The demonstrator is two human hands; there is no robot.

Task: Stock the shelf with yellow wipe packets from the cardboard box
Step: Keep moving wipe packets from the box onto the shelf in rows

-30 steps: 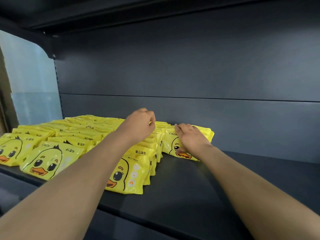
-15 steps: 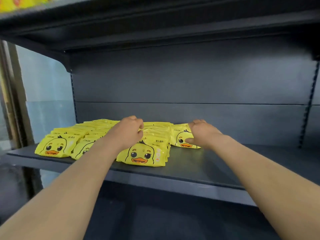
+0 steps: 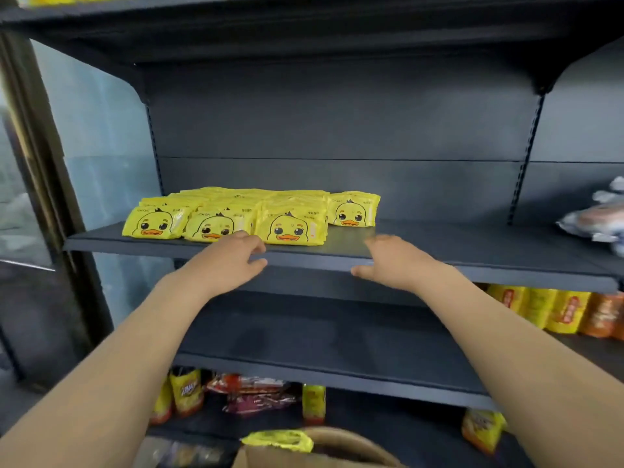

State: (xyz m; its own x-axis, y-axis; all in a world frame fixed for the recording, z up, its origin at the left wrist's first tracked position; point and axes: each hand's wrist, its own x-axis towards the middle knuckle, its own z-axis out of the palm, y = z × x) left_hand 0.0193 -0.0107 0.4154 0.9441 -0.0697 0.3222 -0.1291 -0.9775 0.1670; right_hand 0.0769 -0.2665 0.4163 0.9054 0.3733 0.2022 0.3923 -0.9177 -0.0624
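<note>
Several yellow wipe packets (image 3: 290, 228) with a duck face lie in rows on the left half of a dark grey shelf (image 3: 439, 255). One more packet (image 3: 353, 214) lies alone to the right of the rows. My left hand (image 3: 233, 261) hovers in front of the shelf edge, just below the front row, fingers relaxed and empty. My right hand (image 3: 393, 261) hangs at the same height further right, also empty. At the bottom of the view a cardboard box (image 3: 324, 450) shows its rim, with a yellow packet (image 3: 278, 440) at its top.
The right half of the shelf is bare up to a white wrapped item (image 3: 594, 221) at the far right. A lower shelf (image 3: 320, 369) sits beneath, with yellow and orange packs (image 3: 553, 309) at right and snack bags (image 3: 236, 393) below. A glass panel (image 3: 98, 157) bounds the left side.
Both hands have let go of the packets and drawn back from the rows to the front of the shelf. The view has pulled away, revealing lower shelves and the box.
</note>
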